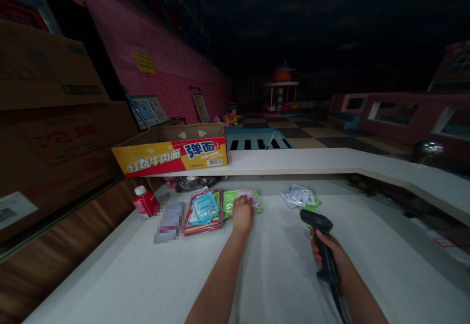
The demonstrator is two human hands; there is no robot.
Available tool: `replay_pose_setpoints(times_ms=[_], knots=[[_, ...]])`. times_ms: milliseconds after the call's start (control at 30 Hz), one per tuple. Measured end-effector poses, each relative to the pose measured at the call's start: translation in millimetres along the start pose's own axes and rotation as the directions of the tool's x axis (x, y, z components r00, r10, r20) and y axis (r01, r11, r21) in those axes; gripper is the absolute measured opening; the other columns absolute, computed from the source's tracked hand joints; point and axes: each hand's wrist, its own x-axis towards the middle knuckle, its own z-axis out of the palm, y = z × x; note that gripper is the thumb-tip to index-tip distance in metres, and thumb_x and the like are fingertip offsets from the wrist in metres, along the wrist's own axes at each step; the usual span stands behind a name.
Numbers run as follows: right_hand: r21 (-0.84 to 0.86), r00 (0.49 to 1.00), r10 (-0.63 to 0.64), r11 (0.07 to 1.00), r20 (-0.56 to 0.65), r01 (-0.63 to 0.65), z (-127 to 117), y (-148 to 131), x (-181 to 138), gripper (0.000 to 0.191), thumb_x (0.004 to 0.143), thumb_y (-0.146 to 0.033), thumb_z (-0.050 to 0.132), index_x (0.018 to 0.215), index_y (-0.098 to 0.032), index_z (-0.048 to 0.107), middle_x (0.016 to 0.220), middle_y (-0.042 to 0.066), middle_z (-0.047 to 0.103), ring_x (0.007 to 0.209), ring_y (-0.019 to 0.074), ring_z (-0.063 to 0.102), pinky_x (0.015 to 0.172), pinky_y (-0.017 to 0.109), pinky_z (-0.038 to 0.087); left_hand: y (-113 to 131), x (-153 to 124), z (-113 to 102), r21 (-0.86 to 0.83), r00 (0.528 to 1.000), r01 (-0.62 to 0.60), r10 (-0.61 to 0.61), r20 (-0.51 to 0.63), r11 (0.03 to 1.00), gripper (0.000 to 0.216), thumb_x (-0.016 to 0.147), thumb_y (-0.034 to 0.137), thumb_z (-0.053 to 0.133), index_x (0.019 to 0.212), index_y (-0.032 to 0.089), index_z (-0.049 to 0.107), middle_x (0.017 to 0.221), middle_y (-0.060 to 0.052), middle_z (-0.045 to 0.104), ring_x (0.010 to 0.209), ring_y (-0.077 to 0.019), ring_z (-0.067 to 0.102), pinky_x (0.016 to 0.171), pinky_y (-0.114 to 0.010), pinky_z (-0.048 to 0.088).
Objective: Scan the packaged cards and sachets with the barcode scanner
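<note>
At the far left, cardboard boxes point(55, 143) stand beside the counter point(275, 270), and a noodle box point(172, 156) sits on the raised ledge point(282, 161). Below it on the counter stands a red bottle point(144, 204), upright, with a grey item point(171, 222) next to it, too blurred to name.

Then comes a pile of packets point(205, 210), with blue ones on top of larger red-edged ones, loosely stacked. Just beside it lies a green packet point(230, 201) with a pink packet point(244, 193) over it. The left hand point(243, 215) rests on these two, its fingers bent and nearly together; whether they pinch an edge or only press down, I cannot tell.

Farther right, well apart from that hand, silver packets point(298, 195) lie in a small heap, with green showing beneath. Just in front, the right hand point(341, 255) has its fingers wrapped around the handle of a black scanner point(323, 243), whose head partly covers the green in this view.

I judge the work to be partway along: the packets lie in separate groups on both sides, and the scanner is in hand. Nothing visible shows which group is finished and which remains.
</note>
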Motion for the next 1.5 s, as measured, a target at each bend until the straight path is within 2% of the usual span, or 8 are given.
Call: replay_pose_setpoints(times_ms=[200,367,567,733,933,1167,1300,1500], knots=[[0.016,1.000,-0.012,1.000,0.015,0.012,-1,2,1,0.041,0.068,-0.053,0.078,0.084,-0.020,0.060,0.047,-0.006,0.054,0.032,0.0105,0.047,0.030,0.019,0.036,-1,3,6,0.010,1.000,0.000,0.000,-0.015,1.000,0.033,0.087,0.021,0.060,0.120,0.021,0.064,0.134,-0.013,0.056,0.128,-0.0281,0.048,0.112,-0.046,0.030],[0.051,0.998,-0.035,0.998,-0.050,0.038,-5,0,4,0.043,0.067,-0.053,0.079,0.084,-0.019,0.059,0.049,-0.005,0.055,0.034,0.0104,0.049,0.031,0.019,0.037,8,-3,6,-0.021,0.996,-0.035,0.033,-0.087,0.999,0.031,0.090,0.019,0.053,0.119,0.017,0.064,0.133,-0.015,0.054,0.127,-0.0286,0.046,0.109,-0.043,0.034],[0.108,0.982,-0.069,0.990,-0.177,0.089,-9,-6,4,0.049,0.060,-0.052,0.085,0.086,-0.019,0.059,0.050,-0.005,0.058,0.038,0.0115,0.051,0.033,0.021,0.041,44,-4,16,-0.186,0.984,-0.171,0.158,-0.084,0.968,0.029,0.089,0.016,0.051,0.112,0.017,0.068,0.117,-0.011,0.061,0.114,-0.0256,0.052,0.102,-0.039,0.040],[0.188,0.949,-0.116,0.966,-0.292,0.176,-2,-10,-1,0.043,0.062,-0.049,0.084,0.082,-0.020,0.058,0.050,-0.006,0.056,0.039,0.0096,0.049,0.034,0.019,0.041,80,9,42,-0.375,0.982,-0.179,0.189,-0.009,0.910,0.031,0.084,0.013,0.055,0.111,0.014,0.069,0.108,-0.011,0.066,0.106,-0.0239,0.057,0.099,-0.036,0.042],[0.243,0.935,-0.091,0.953,-0.344,0.183,4,-13,-1,0.038,0.064,-0.047,0.081,0.079,-0.020,0.058,0.050,-0.006,0.056,0.038,0.0099,0.049,0.034,0.020,0.041,118,43,65,-0.405,0.993,-0.063,0.098,0.067,0.912,0.029,0.082,0.016,0.057,0.108,0.014,0.070,0.108,-0.013,0.067,0.106,-0.0239,0.058,0.100,-0.034,0.040],[0.255,0.935,-0.064,0.953,-0.350,0.160,10,-16,1,0.050,0.056,-0.052,0.086,0.079,-0.019,0.057,0.049,-0.007,0.056,0.037,0.0086,0.049,0.034,0.018,0.039,145,67,79,-0.297,0.963,0.262,-0.229,0.143,0.918,0.048,0.076,0.049,0.069,0.109,0.016,0.070,0.111,-0.014,0.064,0.111,-0.0287,0.056,0.098,-0.035,0.038],[0.270,0.934,-0.063,0.949,-0.350,0.166,11,-17,0,0.052,0.054,-0.052,0.087,0.080,-0.018,0.058,0.048,-0.007,0.057,0.038,0.0082,0.050,0.035,0.017,0.040,148,74,85,-0.297,0.920,0.383,-0.333,0.206,0.875,0.039,0.066,0.045,0.078,0.096,0.021,0.073,0.114,-0.011,0.065,0.110,-0.0275,0.056,0.097,-0.034,0.038],[0.254,0.928,-0.048,0.956,-0.369,0.150,14,-20,-3,0.058,0.047,-0.055,0.088,0.079,-0.018,0.057,0.047,-0.006,0.057,0.037,0.0083,0.049,0.033,0.017,0.038,142,74,89,-0.412,0.933,0.356,-0.297,0.201,0.839,0.017,0.065,0.029,0.079,0.075,0.021,0.067,0.089,-0.007,0.070,0.100,-0.0261,0.061,0.088,-0.034,0.041]])
